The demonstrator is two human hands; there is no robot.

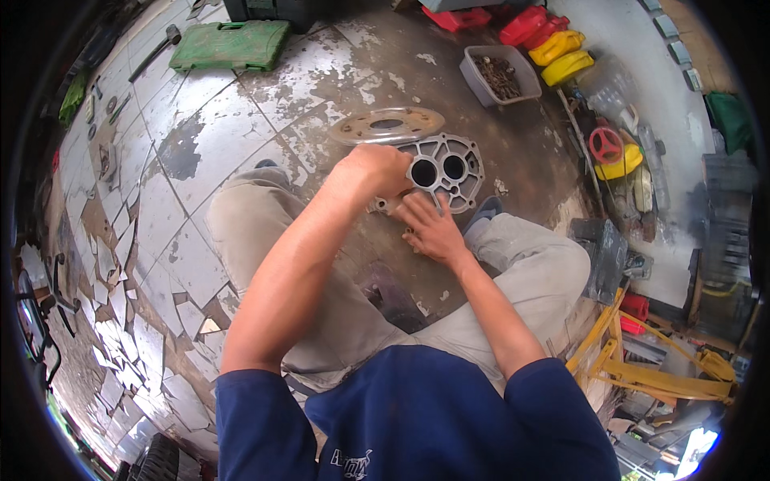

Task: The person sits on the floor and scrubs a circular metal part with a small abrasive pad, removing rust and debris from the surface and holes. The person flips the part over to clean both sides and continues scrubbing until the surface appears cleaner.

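A ribbed cast-metal housing (468, 191) with two large round bores lies between my knees. Just beyond it is a round metal plate (388, 125) with a center hole and several smaller holes. My left hand (379, 171) is curled over the left part of the housing; its fingertips are out of sight, so whether it holds anything is unclear. Below the bores, my right hand (430, 228) spreads its fingers at the housing's near edge, with a blurred small thing by its lower fingers that I cannot make out.
A plastic tub (532, 90) of rusty small hardware stands beyond on the right. At the upper left lie a green plastic case (231, 47) and a hammer (157, 51). Broken floor tiles (123, 306) cover the lower left. A yellow metal frame (662, 379) stands at the lower right.
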